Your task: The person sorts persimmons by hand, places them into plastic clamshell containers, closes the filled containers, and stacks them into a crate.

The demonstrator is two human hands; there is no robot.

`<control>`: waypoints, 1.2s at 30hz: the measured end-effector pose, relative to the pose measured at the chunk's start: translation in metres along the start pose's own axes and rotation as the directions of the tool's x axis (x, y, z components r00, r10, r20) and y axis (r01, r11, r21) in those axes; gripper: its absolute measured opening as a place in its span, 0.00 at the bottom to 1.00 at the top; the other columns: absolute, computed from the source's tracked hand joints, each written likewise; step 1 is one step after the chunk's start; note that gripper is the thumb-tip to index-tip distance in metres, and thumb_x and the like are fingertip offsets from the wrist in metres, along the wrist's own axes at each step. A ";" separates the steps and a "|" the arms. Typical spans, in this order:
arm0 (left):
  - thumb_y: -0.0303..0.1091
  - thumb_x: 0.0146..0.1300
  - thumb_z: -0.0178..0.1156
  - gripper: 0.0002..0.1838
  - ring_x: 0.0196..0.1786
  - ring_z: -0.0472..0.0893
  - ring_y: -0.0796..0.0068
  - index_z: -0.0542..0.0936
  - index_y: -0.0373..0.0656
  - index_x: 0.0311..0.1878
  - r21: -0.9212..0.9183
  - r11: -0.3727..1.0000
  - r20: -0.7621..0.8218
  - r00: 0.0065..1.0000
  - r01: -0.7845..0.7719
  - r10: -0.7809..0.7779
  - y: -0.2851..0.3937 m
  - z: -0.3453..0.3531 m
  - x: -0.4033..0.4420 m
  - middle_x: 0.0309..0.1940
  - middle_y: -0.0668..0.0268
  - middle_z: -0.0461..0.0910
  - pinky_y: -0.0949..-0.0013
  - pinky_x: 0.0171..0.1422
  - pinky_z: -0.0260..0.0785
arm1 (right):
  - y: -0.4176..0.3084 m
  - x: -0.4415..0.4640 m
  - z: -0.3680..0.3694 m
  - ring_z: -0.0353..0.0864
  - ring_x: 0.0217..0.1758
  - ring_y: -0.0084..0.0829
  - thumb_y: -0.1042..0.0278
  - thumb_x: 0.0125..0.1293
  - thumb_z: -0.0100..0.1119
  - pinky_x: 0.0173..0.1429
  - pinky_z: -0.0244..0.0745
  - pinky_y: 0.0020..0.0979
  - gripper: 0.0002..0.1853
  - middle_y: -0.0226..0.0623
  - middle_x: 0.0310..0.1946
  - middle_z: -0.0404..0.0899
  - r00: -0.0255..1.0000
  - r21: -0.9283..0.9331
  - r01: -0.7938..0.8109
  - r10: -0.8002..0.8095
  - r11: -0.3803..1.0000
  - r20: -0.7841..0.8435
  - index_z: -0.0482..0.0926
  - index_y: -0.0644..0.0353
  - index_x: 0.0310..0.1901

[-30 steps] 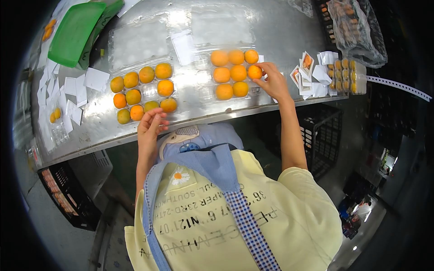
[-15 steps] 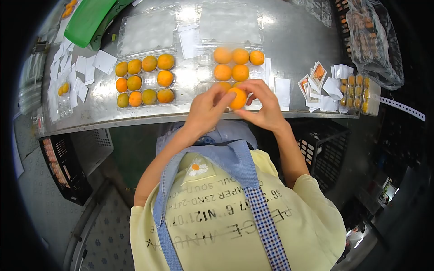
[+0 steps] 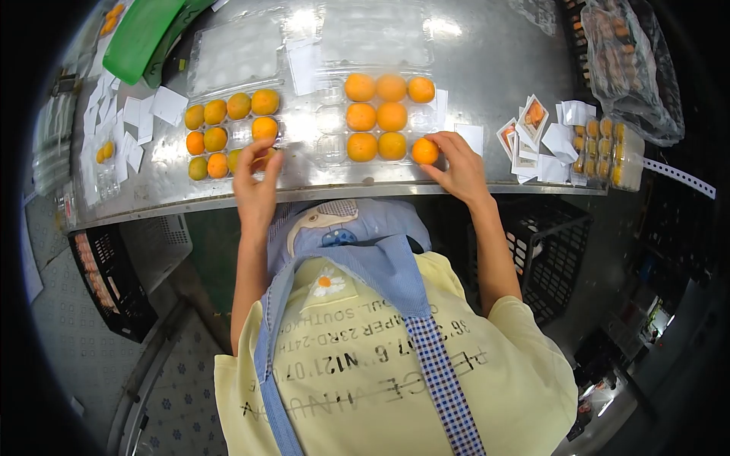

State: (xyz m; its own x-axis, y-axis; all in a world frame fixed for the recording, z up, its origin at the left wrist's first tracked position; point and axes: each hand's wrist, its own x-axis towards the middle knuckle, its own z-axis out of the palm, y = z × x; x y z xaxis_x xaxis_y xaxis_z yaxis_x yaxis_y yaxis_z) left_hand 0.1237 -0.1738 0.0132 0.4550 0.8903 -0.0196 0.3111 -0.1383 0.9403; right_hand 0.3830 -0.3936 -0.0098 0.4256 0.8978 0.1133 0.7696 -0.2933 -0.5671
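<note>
My right hand [image 3: 462,169] has its thumb and fingers round an orange [image 3: 425,151] at the near right corner of the right clear plastic tray [image 3: 331,121]. Several oranges [image 3: 391,116] sit in rows in that tray, whose left cells hold none. My left hand [image 3: 255,178] is over the near right corner of the left plastic tray [image 3: 241,134], thumb and fingers apart about an orange [image 3: 262,160]. That fruit is partly hidden, and whether the fingers touch it I cannot tell. Several greener oranges [image 3: 215,139] fill most of the left tray, with a gap in the middle row.
Both tray lids lie folded back on the metal table [image 3: 502,45]. White papers [image 3: 303,67] and printed cards [image 3: 534,118] are scattered about. A green bin [image 3: 144,42] stands far left. Filled packs [image 3: 608,152] sit at the right edge, near bagged fruit [image 3: 627,72]. Black crates [image 3: 559,258] are below.
My hands have parted. The right hand has taken the orange right and down to the tray's near corner. The left hand has let go of it and moved left to the other tray.
</note>
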 end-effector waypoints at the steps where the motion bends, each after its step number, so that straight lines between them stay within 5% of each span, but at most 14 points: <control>1: 0.28 0.61 0.61 0.07 0.40 0.76 0.80 0.78 0.39 0.41 -0.006 1.000 -0.023 1.000 -0.003 0.003 -0.012 -0.011 0.000 0.42 0.65 0.78 0.77 0.46 0.69 | 0.000 0.002 0.001 0.77 0.44 0.37 0.67 0.46 0.69 0.45 0.75 0.33 0.23 0.34 0.45 0.76 1.000 -0.016 0.003 -0.003 1.000 0.009 0.77 0.56 0.47; 13: 0.29 0.63 0.60 0.07 0.42 0.76 0.82 0.78 0.38 0.42 -0.203 0.968 -0.028 0.987 0.149 -0.158 -0.047 -0.077 0.005 0.39 0.69 0.78 0.78 0.49 0.67 | -0.013 0.009 0.010 0.75 0.49 0.35 0.70 0.47 0.71 0.47 0.74 0.31 0.28 0.35 0.48 0.74 0.978 -0.068 -0.165 0.172 0.984 0.114 0.76 0.53 0.53; 18: 0.32 0.66 0.57 0.09 0.43 0.77 0.80 0.79 0.36 0.44 -0.169 0.973 -0.088 0.981 0.154 -0.170 -0.063 -0.111 0.019 0.40 0.66 0.81 0.77 0.50 0.68 | -0.057 0.020 0.008 0.76 0.46 0.34 0.75 0.49 0.68 0.46 0.75 0.29 0.28 0.37 0.49 0.74 0.958 0.020 -0.285 0.285 0.958 -0.041 0.74 0.53 0.56; 20: 0.33 0.66 0.57 0.10 0.42 0.77 0.80 0.79 0.36 0.44 -0.166 0.974 -0.131 0.976 0.153 -0.175 -0.074 -0.126 0.027 0.39 0.66 0.81 0.77 0.50 0.68 | -0.070 0.028 0.022 0.77 0.36 0.28 0.77 0.53 0.66 0.37 0.72 0.25 0.21 0.36 0.44 0.77 0.961 0.070 -0.179 0.190 0.981 -0.201 0.77 0.59 0.51; 22: 0.34 0.67 0.56 0.10 0.40 0.77 0.81 0.79 0.36 0.42 -0.140 0.974 -0.170 0.965 0.179 -0.202 -0.081 -0.145 0.026 0.38 0.67 0.81 0.78 0.47 0.68 | -0.097 0.036 0.042 0.77 0.31 0.27 0.78 0.54 0.65 0.34 0.71 0.25 0.12 0.35 0.35 0.79 0.951 0.192 -0.185 0.225 0.964 -0.212 0.80 0.62 0.42; 25: 0.34 0.67 0.56 0.10 0.37 0.76 0.83 0.79 0.36 0.40 -0.126 0.972 -0.180 0.959 0.196 -0.217 -0.087 -0.162 0.029 0.36 0.68 0.81 0.79 0.42 0.67 | -0.135 0.056 0.078 0.77 0.24 0.30 0.74 0.55 0.65 0.28 0.70 0.27 0.03 0.37 0.23 0.78 0.983 0.111 -0.004 0.024 0.994 -0.184 0.80 0.62 0.30; 33: 0.35 0.61 0.60 0.12 0.37 0.76 0.73 0.78 0.42 0.47 0.066 0.983 -0.168 0.973 0.173 -0.160 -0.108 -0.177 0.053 0.39 0.62 0.77 0.71 0.41 0.70 | -0.200 0.090 0.133 0.76 0.21 0.35 0.69 0.54 0.66 0.25 0.70 0.32 0.06 0.35 0.20 0.76 0.991 0.141 0.135 -0.134 0.981 -0.010 0.80 0.60 0.25; 36: 0.38 0.58 0.63 0.18 0.39 0.75 0.67 0.77 0.43 0.50 0.316 0.944 -0.121 0.991 0.098 -0.063 -0.109 -0.174 0.073 0.40 0.61 0.76 0.66 0.44 0.70 | -0.206 0.096 0.139 0.76 0.21 0.35 0.68 0.55 0.65 0.25 0.70 0.32 0.06 0.35 0.20 0.76 0.992 0.134 0.122 -0.124 0.983 0.007 0.80 0.59 0.24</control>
State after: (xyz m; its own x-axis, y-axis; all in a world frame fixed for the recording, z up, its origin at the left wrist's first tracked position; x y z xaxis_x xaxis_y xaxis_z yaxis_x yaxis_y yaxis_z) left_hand -0.0227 -0.0184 -0.0316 0.3302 0.9432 -0.0374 0.6018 -0.1798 0.7781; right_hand 0.1993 -0.2012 0.0045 0.3237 0.9294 0.1774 0.7453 -0.1350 -0.6530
